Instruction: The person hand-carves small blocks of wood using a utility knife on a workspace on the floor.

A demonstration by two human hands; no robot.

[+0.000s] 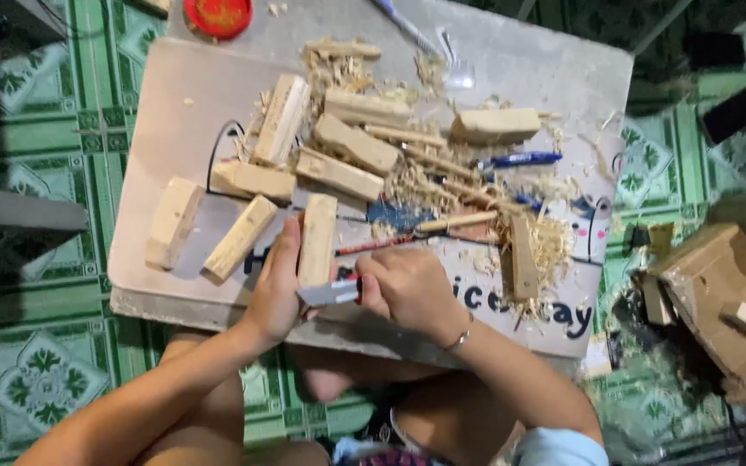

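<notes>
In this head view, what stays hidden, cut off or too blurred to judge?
- Lower end of the wood block: covered by the left hand and the blade.
- Knife handle: buried in the right hand.
- Red lid: cut by the top edge.
- Cardboard box contents: dark and blurred.
- Board surface mid-right: under shavings.

Wood blocks (pixel 338 142) on board (pixel 174 112); lid (pixel 218 15) behind; cardboard box (pixel 723 302) right, probably on floor.
</notes>
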